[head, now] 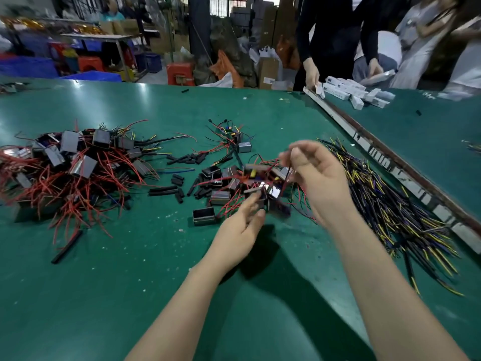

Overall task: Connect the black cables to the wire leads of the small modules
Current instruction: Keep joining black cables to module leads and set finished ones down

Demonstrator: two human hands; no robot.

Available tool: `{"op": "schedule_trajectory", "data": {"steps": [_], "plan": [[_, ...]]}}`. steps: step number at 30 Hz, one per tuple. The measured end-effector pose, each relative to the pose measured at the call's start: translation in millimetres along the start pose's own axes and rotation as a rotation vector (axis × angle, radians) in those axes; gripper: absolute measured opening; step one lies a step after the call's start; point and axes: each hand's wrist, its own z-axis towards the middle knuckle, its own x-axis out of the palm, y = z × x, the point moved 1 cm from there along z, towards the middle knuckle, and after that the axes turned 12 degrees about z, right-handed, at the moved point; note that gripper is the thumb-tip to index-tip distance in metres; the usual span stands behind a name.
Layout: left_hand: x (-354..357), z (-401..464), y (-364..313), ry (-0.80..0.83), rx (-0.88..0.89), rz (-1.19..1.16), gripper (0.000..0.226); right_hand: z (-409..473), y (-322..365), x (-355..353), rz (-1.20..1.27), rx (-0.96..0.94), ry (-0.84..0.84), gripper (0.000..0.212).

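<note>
my left hand [240, 227] is low over the green table [130, 282], fingers curled round a small module [270, 195] with a shiny face; the module is blurred, so i can only say thumb and fingertips seem to pinch it at its near edge. my right hand [316, 175] is raised above it, thumb and forefinger pinched on a thin black cable [288, 173] that hangs down toward the module; the other fingers are loosely bent. whether cable and lead already touch i cannot tell, the spot is smeared.

under and behind both hands lies a loose cluster of modules [221, 178] with red leads. just left of it, short black sleeve pieces [177, 183] are scattered. far left, a big heap of modules [70, 162] tangled in red wire. to my right, a long bundle of black cables with yellow tips [395, 212] runs along the table, near a metal rail [390, 157] that splits the surface.

across the rail, white boxes [356, 93] in a row, and another person's hand [312, 74] resting at the rail's far end. red stools [179, 72] and blue crates [28, 66] on the floor beyond.
</note>
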Motion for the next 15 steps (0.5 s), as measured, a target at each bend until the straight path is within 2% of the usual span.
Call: {"op": "schedule_trajectory", "data": {"steps": [3, 8, 11, 15], "plan": [[-5, 1, 0, -0.077, -0.011, 0.039, 0.048, 19, 18, 7, -0.026, 0.041, 0.047, 0.014], [-10, -6, -6, -0.152, 0.064, -0.079, 0.024, 26, 29, 12, -0.104, 0.031, 0.091, 0.015], [-10, -9, -10, -0.2, 0.116, -0.101, 0.024, 16, 27, 17, -0.095, 0.13, 0.239, 0.015], [-12, -11, -13, -0.041, 0.141, -0.295, 0.041, 0, 27, 20, 0.157, 0.246, 0.445, 0.024]]}}
